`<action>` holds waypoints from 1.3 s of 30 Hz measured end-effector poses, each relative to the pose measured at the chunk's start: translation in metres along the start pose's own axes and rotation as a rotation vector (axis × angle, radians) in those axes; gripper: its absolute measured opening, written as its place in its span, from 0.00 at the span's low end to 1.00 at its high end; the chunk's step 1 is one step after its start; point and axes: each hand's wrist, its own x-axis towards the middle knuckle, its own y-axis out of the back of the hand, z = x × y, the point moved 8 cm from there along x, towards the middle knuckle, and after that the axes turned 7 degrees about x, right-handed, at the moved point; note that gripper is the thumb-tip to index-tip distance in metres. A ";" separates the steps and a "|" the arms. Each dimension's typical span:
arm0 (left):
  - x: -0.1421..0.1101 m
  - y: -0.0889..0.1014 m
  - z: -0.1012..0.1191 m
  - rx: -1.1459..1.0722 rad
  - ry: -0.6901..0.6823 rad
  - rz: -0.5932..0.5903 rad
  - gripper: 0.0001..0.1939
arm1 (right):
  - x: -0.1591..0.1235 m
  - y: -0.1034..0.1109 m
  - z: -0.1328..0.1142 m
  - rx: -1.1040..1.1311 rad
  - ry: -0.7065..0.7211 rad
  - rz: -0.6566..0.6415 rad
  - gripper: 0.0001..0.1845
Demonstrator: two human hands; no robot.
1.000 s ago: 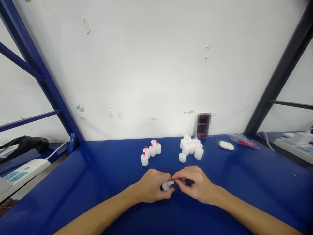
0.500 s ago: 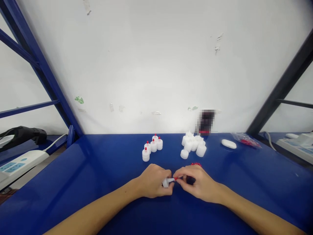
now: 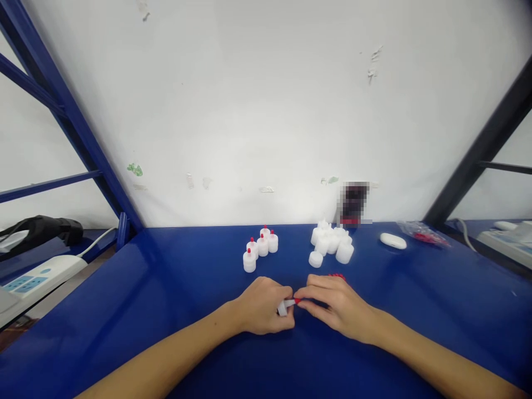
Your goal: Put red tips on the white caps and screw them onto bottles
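My left hand [image 3: 264, 306] is closed around a small white nozzle bottle [image 3: 283, 308], lying sideways with its nozzle pointing right; most of its body is hidden in my fist. At the nozzle's tip sits a red cap [image 3: 297, 300], pinched between the thumb and forefinger of my right hand [image 3: 338, 305]. Just beyond my right hand lies a small pile of red caps [image 3: 337, 276], partly covered by it. Farther back on the left stand several white bottles with red caps [image 3: 249, 261]. A cluster of white bottles [image 3: 332, 241] without red caps stands to their right.
A single low white round piece [image 3: 316, 259] stands before the cluster. On the right of the blue table [image 3: 199, 266] lie a white oval case [image 3: 393, 240] and a clear bag with red pieces [image 3: 426, 235]. A dark blurred item [image 3: 354, 204] leans against the wall. A power strip [image 3: 45, 274] is at left.
The view has shifted slightly. My right hand's fingers have straightened a little around the red cap at the nozzle tip. The left hand keeps its hold on the bottle.
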 end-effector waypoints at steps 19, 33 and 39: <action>0.002 0.002 0.001 -0.063 -0.016 -0.017 0.07 | 0.000 -0.002 -0.008 -0.042 0.032 -0.049 0.12; 0.002 0.006 0.003 -0.164 -0.021 -0.068 0.13 | -0.002 0.013 -0.021 -0.074 0.209 0.175 0.08; 0.002 0.006 0.009 -0.050 -0.121 -0.065 0.15 | -0.001 0.011 -0.027 -0.143 0.254 0.175 0.08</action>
